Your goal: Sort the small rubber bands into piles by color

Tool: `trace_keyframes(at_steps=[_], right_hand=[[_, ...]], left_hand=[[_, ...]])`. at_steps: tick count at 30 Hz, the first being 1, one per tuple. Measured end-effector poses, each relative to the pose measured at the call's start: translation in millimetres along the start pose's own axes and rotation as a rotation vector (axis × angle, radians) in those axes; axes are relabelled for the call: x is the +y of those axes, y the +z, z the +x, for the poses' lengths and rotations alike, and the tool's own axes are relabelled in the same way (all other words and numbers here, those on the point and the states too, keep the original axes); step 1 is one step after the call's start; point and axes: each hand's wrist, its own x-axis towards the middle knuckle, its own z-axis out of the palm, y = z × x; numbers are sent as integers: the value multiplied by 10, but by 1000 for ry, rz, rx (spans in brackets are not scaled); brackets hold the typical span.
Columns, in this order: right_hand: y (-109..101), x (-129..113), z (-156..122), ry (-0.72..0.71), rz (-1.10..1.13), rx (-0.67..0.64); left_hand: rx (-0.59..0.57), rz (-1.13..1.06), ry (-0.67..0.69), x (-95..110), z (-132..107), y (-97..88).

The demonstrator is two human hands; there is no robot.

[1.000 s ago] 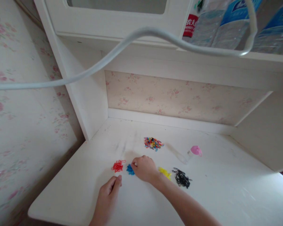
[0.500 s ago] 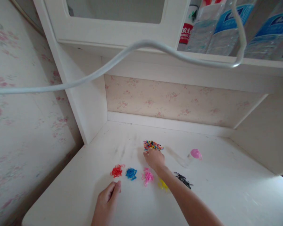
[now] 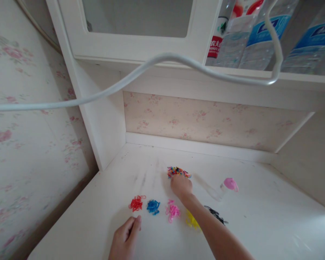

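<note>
On the counter (image 3: 78,224), the right hand (image 3: 181,186) is covering the near side of the mixed pile of bands (image 3: 176,170), which is lying toward the back edge; its fingertips are hiding, so their grip cannot be told. The left hand (image 3: 127,234) is curling closed nearer the front edge, just beside the red bands (image 3: 136,203). Rightward from these, blue bands (image 3: 153,207), pink bands (image 3: 173,211), yellow bands (image 3: 191,220) and partly hidden black bands (image 3: 216,213) are forming a row.

On my feed I cannot tell if the right hand (image 3: 181,186) grips anything at the mixed pile (image 3: 178,170); in front of that, forearm (image 3: 212,227) part-covers yellow bands (image 3: 191,219) and black bands (image 3: 216,213).
</note>
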Motion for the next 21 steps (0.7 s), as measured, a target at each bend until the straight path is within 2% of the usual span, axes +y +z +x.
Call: trace_keyframes(at_steps=[7, 13, 17, 19, 21], right_hand=[[-209, -26, -232, -94, 40, 8], [-143, -462, -597, -377, 121, -8], [-30, -753, -709, -468, 125, -15], [-32, -796, -717, -480, 124, -12], [-84, -739, -734, -473, 131, 4]], left_hand=[[-35, 7, -7, -20, -18, 14], [-11, 33, -3, -30, -8, 27], [19, 17, -7, -10, -18, 17], [29, 2, -2, -8, -23, 12], [35, -6, -1, -10, -25, 8]])
